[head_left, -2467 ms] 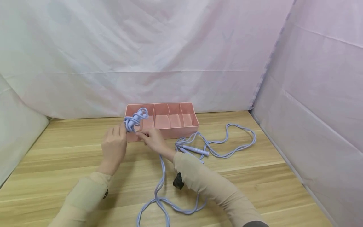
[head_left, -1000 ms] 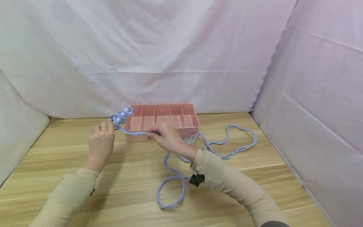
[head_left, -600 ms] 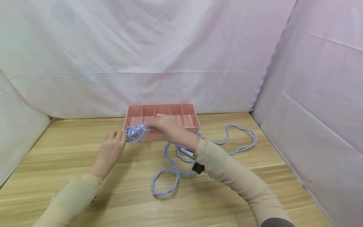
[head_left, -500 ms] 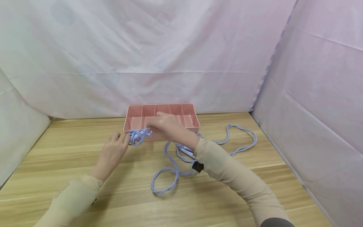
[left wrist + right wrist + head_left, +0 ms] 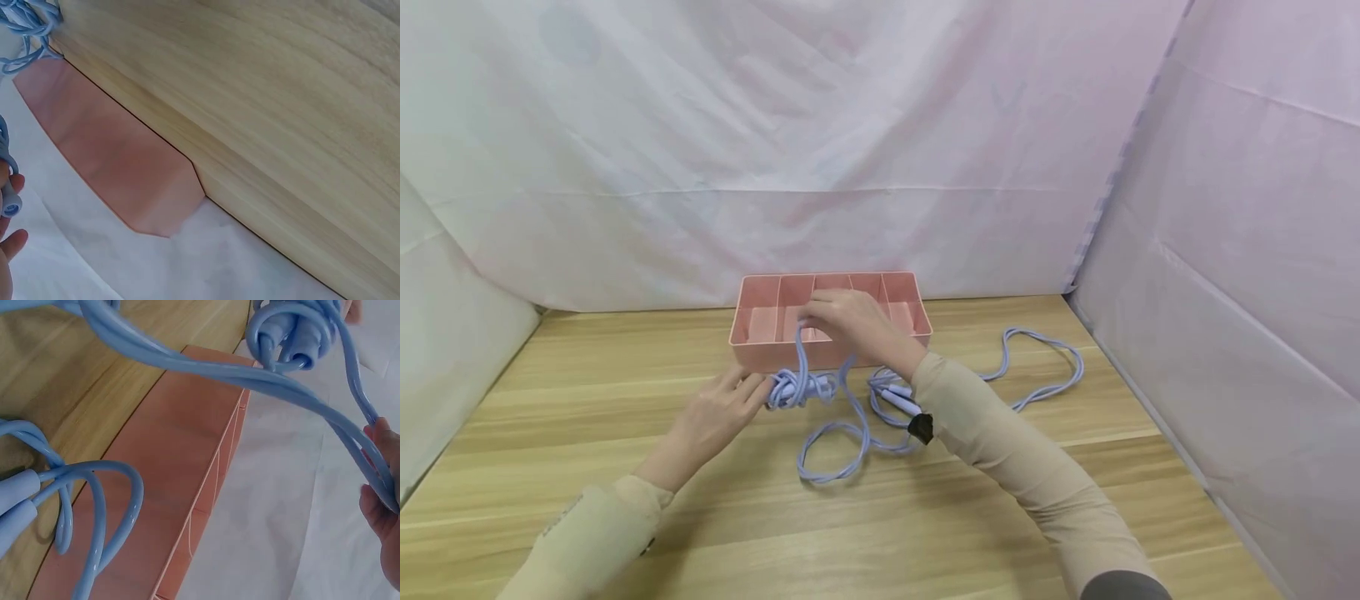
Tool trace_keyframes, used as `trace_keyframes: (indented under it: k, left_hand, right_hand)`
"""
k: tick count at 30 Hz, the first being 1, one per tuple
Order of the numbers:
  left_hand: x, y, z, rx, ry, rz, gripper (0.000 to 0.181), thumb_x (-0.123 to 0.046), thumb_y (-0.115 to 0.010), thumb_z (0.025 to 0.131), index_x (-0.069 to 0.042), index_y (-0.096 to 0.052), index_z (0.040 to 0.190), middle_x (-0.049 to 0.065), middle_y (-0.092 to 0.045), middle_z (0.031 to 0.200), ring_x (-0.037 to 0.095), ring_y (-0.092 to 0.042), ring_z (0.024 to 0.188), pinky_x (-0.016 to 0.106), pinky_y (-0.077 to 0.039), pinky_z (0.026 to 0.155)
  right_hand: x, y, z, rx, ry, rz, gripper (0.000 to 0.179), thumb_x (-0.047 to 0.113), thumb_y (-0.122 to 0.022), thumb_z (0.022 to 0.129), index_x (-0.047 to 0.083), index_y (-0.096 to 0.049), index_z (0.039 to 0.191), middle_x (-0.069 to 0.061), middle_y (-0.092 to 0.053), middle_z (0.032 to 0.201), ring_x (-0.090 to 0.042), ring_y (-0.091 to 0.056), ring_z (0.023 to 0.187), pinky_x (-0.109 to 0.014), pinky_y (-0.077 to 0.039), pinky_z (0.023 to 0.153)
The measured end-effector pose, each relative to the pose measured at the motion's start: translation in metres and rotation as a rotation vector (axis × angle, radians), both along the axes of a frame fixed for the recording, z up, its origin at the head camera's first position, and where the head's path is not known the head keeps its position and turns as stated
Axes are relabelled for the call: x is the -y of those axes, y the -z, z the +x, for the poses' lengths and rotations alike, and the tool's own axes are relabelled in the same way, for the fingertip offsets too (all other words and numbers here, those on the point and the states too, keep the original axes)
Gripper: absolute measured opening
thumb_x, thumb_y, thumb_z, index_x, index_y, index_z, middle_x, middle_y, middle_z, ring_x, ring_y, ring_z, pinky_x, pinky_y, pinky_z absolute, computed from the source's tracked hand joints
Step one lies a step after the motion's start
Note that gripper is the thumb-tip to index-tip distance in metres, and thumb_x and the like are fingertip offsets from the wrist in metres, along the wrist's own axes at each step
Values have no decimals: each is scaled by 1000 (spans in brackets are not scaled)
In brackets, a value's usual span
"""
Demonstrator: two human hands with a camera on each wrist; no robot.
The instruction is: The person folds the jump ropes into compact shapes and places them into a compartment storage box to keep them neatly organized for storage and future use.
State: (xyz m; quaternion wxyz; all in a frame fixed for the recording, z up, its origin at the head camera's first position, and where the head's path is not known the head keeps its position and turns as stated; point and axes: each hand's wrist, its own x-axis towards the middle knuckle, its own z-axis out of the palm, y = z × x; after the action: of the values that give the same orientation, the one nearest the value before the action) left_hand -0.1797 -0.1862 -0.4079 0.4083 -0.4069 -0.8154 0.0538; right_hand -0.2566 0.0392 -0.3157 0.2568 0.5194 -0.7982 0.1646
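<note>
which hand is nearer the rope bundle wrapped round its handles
Left. The left hand holds the bundle at one end; the right hand is above it, apart, holding rope strands.

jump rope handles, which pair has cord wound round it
The handles in the left hand: loops of cord wrap around them. The other pair lies unwrapped on the wooden table, farther to the right.

Head view above and before the pink tray (image 5: 775, 357), facing forward-down, wrist views nearer it, tilted, sharing its front wall (image 5: 156, 437)
</note>
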Motion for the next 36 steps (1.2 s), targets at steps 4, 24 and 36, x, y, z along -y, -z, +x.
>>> trace_keyframes:
  k: [4, 24, 36]
  left_hand:
    - [1, -3, 2, -16, 44, -1, 39, 2, -15, 97, 1, -54, 101, 10, -55, 90, 26, -51, 87, 32, -51, 66]
    - [-15, -17, 17, -44, 201, 123, 35, 1, -27, 98, 1, -62, 94, 7, -63, 84, 25, -57, 82, 31, -52, 67]
    - [-20, -27, 6, -140, 130, 503, 26, -17, -48, 94, 3, -61, 86, 11, -65, 81, 31, -58, 70, 38, -50, 60]
  right_hand:
    - [0, 0, -1, 75, -16, 20, 13, 19, -64, 83, 9, -69, 91, 2, -60, 79, -7, -58, 66, -13, -43, 57]
    - [17, 22, -7, 442, -108, -160, 10, 16, -65, 83, 8, -69, 86, 2, -63, 78, -4, -48, 63, -14, -41, 59]
    - [31, 60, 1, 1042, -92, -491, 18, 0, -61, 83, -11, -63, 98, -22, -66, 89, -12, -62, 62, -19, -50, 58]
